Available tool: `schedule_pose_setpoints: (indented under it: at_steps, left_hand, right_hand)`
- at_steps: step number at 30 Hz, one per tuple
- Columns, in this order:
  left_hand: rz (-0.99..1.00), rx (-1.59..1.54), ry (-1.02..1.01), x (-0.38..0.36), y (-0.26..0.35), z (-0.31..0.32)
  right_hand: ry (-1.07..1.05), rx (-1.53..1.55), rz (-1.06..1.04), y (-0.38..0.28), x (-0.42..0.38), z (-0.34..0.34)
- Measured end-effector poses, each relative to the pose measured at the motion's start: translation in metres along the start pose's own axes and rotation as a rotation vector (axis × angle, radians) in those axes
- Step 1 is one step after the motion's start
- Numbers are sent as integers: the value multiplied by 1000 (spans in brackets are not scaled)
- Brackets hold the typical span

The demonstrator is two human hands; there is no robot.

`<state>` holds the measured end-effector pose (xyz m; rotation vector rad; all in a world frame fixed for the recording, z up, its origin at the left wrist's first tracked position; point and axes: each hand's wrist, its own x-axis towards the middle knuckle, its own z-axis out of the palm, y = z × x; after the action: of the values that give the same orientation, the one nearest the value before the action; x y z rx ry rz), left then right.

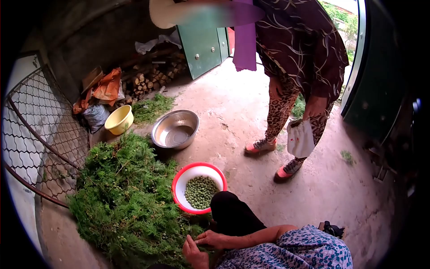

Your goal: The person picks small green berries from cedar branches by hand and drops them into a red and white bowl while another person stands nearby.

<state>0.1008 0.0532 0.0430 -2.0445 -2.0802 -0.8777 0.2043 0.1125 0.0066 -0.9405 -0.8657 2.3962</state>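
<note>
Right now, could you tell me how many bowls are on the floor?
3: red-rimmed bowl of green fruits by the greenery, steel bowl behind it, yellow bowl further left.

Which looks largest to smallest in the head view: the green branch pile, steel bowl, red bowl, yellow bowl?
1. green branch pile
2. steel bowl and red bowl: look alike; the red one is nearer the camera, so unsure
3. yellow bowl

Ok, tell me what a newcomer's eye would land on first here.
The big heap of green sprigs at lower left, with the two hands, left hand and right hand, at its near edge. Beside it sits a red-rimmed bowl of small green fruits. Behind stand a steel basin, a yellow bowl and a standing person.
</note>
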Motion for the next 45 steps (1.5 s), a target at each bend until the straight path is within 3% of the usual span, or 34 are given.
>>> schedule_pose_setpoints:
  at_steps: [2,6,8,9,11,16,18,19,21,23,25,26,28,29,31,33,35,36,39,41,43,44,45]
  left_hand:
    - [-100,-308,-58,-3,1,3]
    - [-136,-431,7,-2,9,3]
    - [-391,-614,-243,-7,2,0]
    - [-394,-616,-238,-9,-1,1]
    - [-645,-863,-214,-12,-5,5]
    - [-403,-623,-75,-3,-2,-19]
    - [-317,-551,-6,-3,0,-23]
    - [-268,-485,-37,-1,4,-30]
    - [-223,-420,-59,-1,11,-34]
    - [-87,-497,-94,-3,15,-34]
    - [-112,-622,-99,-3,22,-36]
    - [-82,-636,-108,-6,20,-32]
    - [-26,-660,-94,-8,20,-31]
    - [-33,-659,-94,-9,21,-33]
    - [-93,-641,-155,-11,24,-38]
    - [-135,-622,-162,-12,22,-38]
    - [-401,-931,-80,-12,20,-46]
    - [-575,-958,-23,-13,11,-39]
    - [-868,-959,-19,-5,-12,-43]
    - [-746,-831,-92,-12,-24,-42]
    - [-1066,-831,-224,-20,-38,-21]
    - [-1033,-960,-306,-22,-41,-24]
    - [-1074,-880,-339,-23,-39,-23]
  right_hand:
    - [67,-64,-64,-1,0,3]
    - [223,-105,-126,9,14,1]
    - [237,-125,-119,12,14,0]
    - [249,-146,-112,12,12,0]
    - [233,-89,-108,-3,-5,11]
    - [256,-149,-60,-17,-25,7]
    - [50,-180,108,-6,-21,-6]
    - [47,-185,109,0,-17,-6]
    - [20,42,308,14,-9,-7]
    - [-14,113,326,28,2,-20]
    - [-293,-222,-253,27,-1,-29]
    - [-299,-228,-252,26,-2,-33]
    - [-195,-1104,-605,6,-16,-26]
    - [-201,-1103,-600,-5,-28,-18]
    - [-92,-829,-928,-31,-55,8]
    - [-138,-776,-800,9,-16,-17]
    - [23,-591,-463,33,13,-23]
    - [256,11,14,-3,-9,10]
    - [212,-266,-40,0,-5,6]
    - [182,-404,-28,1,-2,5]
    - [96,-781,-496,4,-3,13]
    - [58,-844,-424,-2,-9,17]
    - [65,-906,-461,-6,-13,23]
